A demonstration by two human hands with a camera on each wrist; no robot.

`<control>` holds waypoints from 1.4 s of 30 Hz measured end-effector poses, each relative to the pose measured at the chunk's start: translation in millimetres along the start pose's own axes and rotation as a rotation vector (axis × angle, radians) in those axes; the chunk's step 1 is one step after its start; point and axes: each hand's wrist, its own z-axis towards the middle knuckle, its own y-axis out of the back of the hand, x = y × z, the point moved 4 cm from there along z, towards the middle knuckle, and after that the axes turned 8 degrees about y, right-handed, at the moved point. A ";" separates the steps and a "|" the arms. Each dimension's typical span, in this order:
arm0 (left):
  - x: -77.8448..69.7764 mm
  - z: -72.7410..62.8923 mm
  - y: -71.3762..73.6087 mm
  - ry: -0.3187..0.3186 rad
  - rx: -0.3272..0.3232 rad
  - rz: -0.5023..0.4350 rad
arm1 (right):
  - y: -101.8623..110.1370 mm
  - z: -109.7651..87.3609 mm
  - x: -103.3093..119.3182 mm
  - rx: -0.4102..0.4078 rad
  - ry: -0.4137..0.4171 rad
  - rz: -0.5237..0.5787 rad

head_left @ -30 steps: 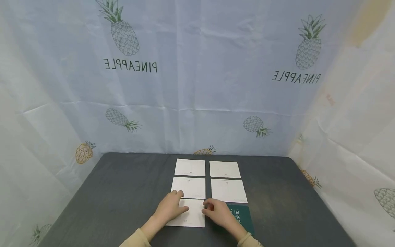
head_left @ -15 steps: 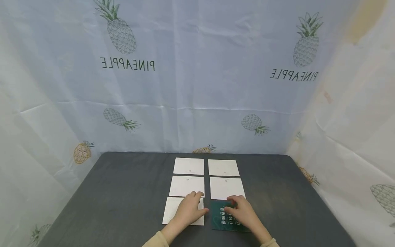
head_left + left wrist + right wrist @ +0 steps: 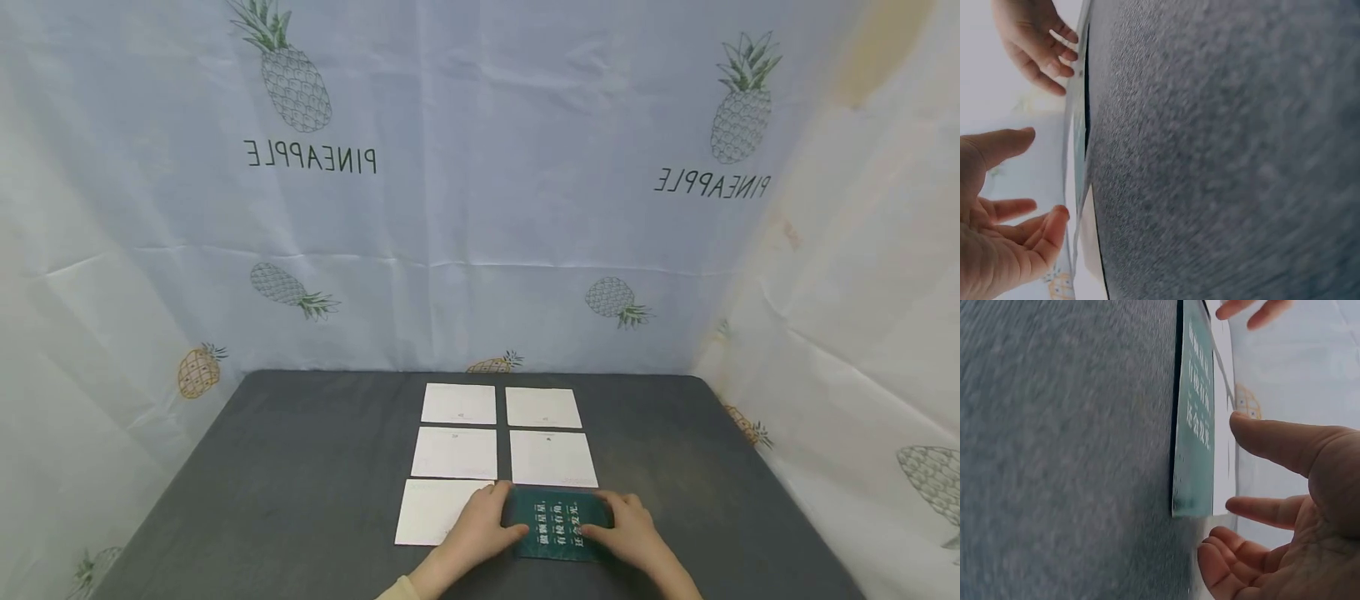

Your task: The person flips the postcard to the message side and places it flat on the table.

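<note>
A dark green card (image 3: pixel 557 546) with lines of white characters lies flat on the table, at the near right of a grid of cards. My left hand (image 3: pixel 476 527) is at its left edge, thumb and fingers spread, partly over a white card (image 3: pixel 423 510). At the opposite edge is my right hand (image 3: pixel 636 535), its thumb over the card in the head view. In the right wrist view, a gap shows between that hand's thumb and the green card (image 3: pixel 1194 469). The left wrist view shows the left hand (image 3: pixel 997 250) with parted fingers and nothing between them.
Behind lie more white cards in two columns: two in the middle row, left (image 3: pixel 453 452) and right (image 3: pixel 553 458), and two at the back, left (image 3: pixel 459 404) and right (image 3: pixel 543 407). Pineapple-print cloth (image 3: pixel 480 208) hangs around the dark grey table (image 3: pixel 300 483).
Both hands have moved right, from around the near-left white card to either side of the green card. That white card and the green card now show more fully.
</note>
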 end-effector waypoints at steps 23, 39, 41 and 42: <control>2.3 -8.7 -12.7 0.113 0.217 -0.379 | -3.7 -0.7 -8.6 0.027 -0.106 0.261; 9.0 -4.6 -11.8 0.302 0.113 -0.828 | -2.5 -0.2 -16.7 -0.066 -0.150 0.525; 9.1 -3.3 -9.8 0.305 0.058 -0.842 | -0.2 0.1 -16.8 -0.090 -0.144 0.527; 9.0 -2.7 -8.7 0.303 0.030 -0.849 | 1.2 0.3 -16.9 -0.102 -0.140 0.530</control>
